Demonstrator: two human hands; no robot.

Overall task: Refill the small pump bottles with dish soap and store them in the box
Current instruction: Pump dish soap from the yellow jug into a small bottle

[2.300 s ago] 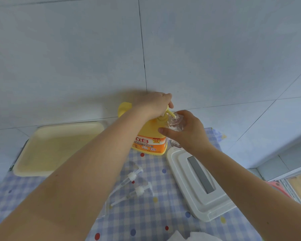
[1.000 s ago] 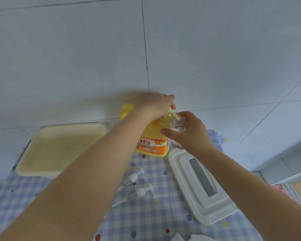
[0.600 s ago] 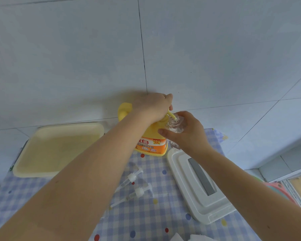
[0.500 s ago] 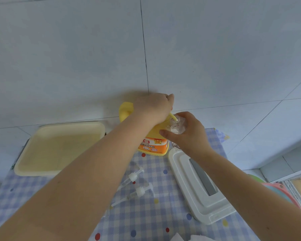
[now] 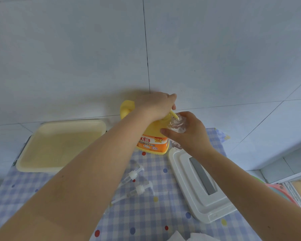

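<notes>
Lower edge of the frame, right of centre: a crumpled white tissue lies on the blue-and-white checked tablecloth with coloured dots. Centre, slightly above: two detached clear pump heads with white collars and thin dip tubes lie side by side on the cloth, close together, between the two forearms. Right of centre: a white rectangular plastic box lid with a grey recessed strip rests flat on the cloth, partly under the right forearm. Left of centre: a shallow cream-coloured rectangular plastic tray sits at the far left part of the table. Centre of the frame: the right hand curls its fingers and thumb round a small clear plastic bottle, held upright with its open neck uppermost, just right of a large yellow dish-soap jug with an orange label that stands on the cloth. The left hand lies over the jug's pump top, fingers bent down upon it; the yellow pump spout reaches from under this hand into the mouth of the small bottle. Upper part of the frame: a wall of large pale grey tiles rises behind the table
</notes>
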